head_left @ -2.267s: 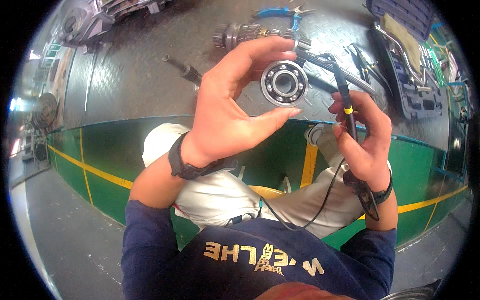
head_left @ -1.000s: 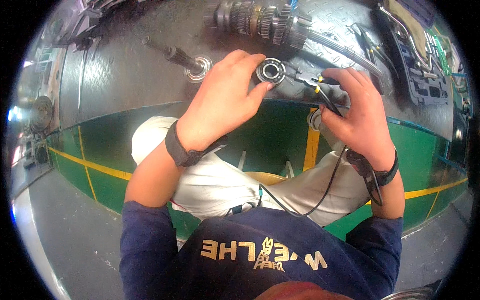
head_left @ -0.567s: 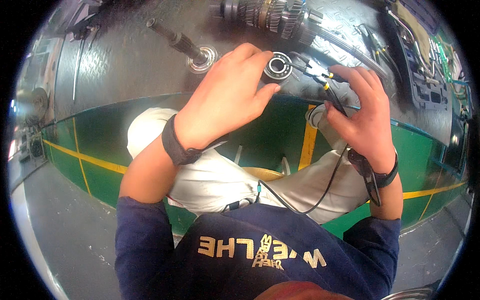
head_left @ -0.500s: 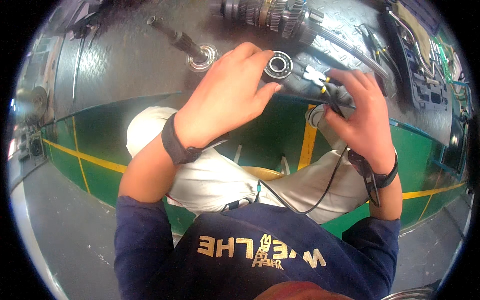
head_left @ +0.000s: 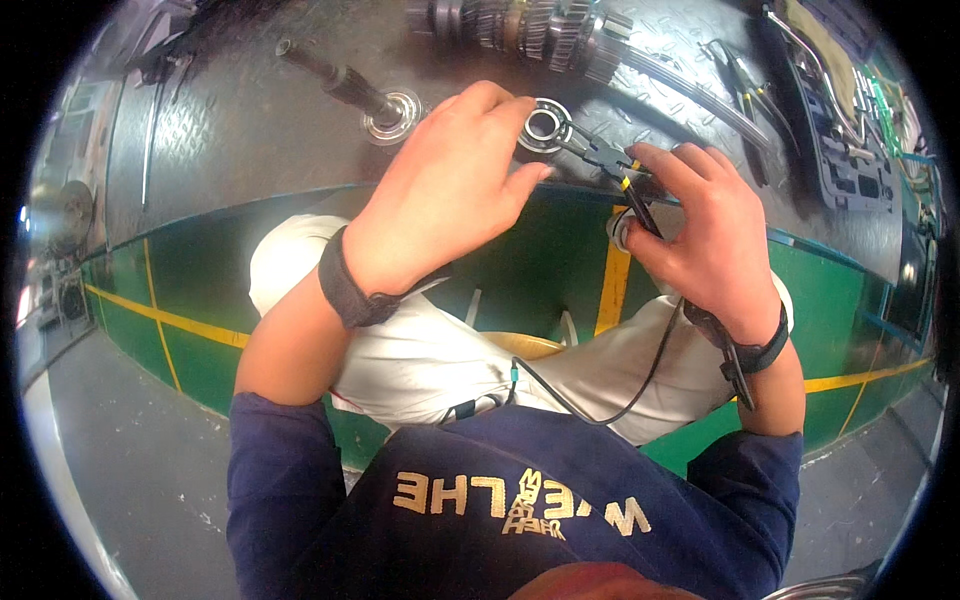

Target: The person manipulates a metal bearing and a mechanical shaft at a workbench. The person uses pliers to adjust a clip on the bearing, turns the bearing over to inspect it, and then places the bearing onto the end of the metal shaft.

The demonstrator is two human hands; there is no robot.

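Observation:
A steel ball bearing (head_left: 544,125) sits between the curled fingertips and thumb of my left hand (head_left: 450,185), close to the plate worktop's front edge. My right hand (head_left: 705,230) grips long-nosed pliers (head_left: 607,155) with dark, yellow-banded handles, their tips meeting the bearing's right side; whether they are inside its ring is hard to tell. Just left of that, a splined shaft (head_left: 350,85) stands with a bearing (head_left: 392,118) round its base. Behind both hands lies a gear assembly (head_left: 530,35) on its side.
An open tool case (head_left: 850,180) with wrenches and a cloth is at the right, beside more pliers (head_left: 735,85). Thin tools (head_left: 150,130) lie at the far left of the metal worktop (head_left: 220,150). My knees and a wooden seat (head_left: 525,344) are below the green bench front (head_left: 170,280).
From being held up facing me, the bearing has come down toward the worktop. The pliers have swung from near upright to pointing left at it. Lately both hands shifted slightly left.

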